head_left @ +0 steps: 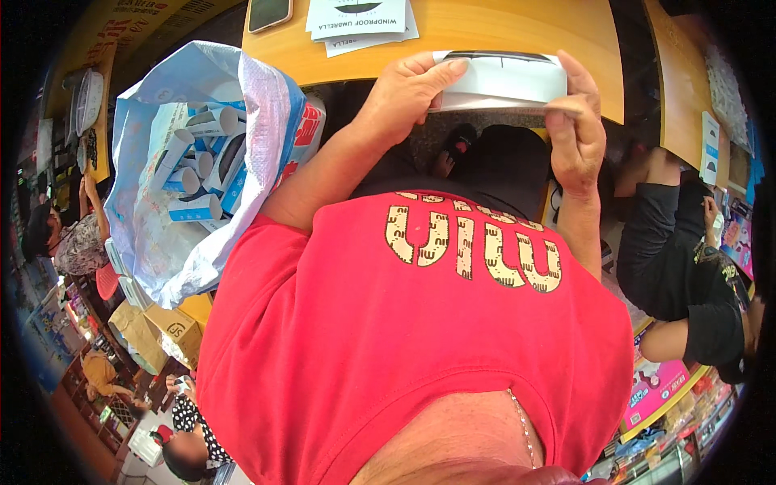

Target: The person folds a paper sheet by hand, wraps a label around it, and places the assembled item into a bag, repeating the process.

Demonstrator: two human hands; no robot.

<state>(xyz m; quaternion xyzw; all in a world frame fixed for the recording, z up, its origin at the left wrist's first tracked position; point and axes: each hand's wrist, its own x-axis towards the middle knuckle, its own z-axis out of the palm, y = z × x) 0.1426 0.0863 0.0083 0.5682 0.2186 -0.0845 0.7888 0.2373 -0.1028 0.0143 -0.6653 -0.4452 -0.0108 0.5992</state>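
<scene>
Between my two hands a white printed paper sheet [508,85] is stretched sideways, bent into a curve, with a dark print along its far edge. My left hand [408,93] pinches its left end, thumb on top. At the right end, my right hand [578,125] holds the sheet between thumb and fingers. The sheet is at the near edge of the wooden table [533,24], above my lap. Similar flat printed sheets [360,20] lie stacked on the table beyond my left hand.
Left of me stands an open white and blue woven bag [271,105] with several rolled paper tubes [198,206] inside. A phone [269,13] rests at the table's far left. Cardboard boxes [172,330] sit behind the bag. Other people are seated at right and left.
</scene>
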